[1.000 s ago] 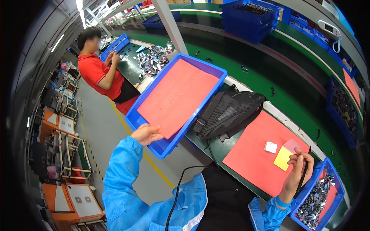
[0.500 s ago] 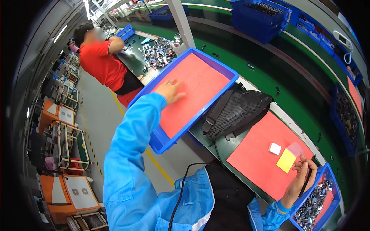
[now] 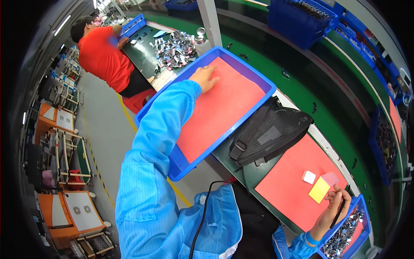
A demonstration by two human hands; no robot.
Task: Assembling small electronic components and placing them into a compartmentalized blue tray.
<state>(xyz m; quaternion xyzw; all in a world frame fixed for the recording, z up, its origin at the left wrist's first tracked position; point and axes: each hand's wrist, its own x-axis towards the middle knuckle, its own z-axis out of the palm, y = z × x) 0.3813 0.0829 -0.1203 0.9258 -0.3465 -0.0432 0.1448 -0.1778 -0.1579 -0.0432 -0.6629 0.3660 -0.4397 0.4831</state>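
My left hand (image 3: 205, 77) lies flat, fingers spread, on the red liner of a large blue tray (image 3: 180, 165) that sits at the bench's near edge. My blue-sleeved arm stretches across that tray. Far to the right, my right hand (image 3: 334, 203) is closed around a thin dark tool (image 3: 339, 210), held above a red mat (image 3: 290, 185). Just beside it on the mat lie a small white block (image 3: 308, 177), a yellow pad (image 3: 319, 190) and a pink pad (image 3: 331, 178). A small blue bin (image 3: 361, 204) of metal parts sits under that hand.
A black mesh bag (image 3: 268, 135) lies between the tray and the red mat. A person in a red shirt (image 3: 103, 56) works at the far left by a pile of small parts (image 3: 174, 45). Blue crates (image 3: 302, 19) line the green conveyor. Orange carts (image 3: 71, 211) stand in the aisle.
My left arm has reached further out over the blue tray, and the hand now rests at its far end. My right hand stayed by the small bin.
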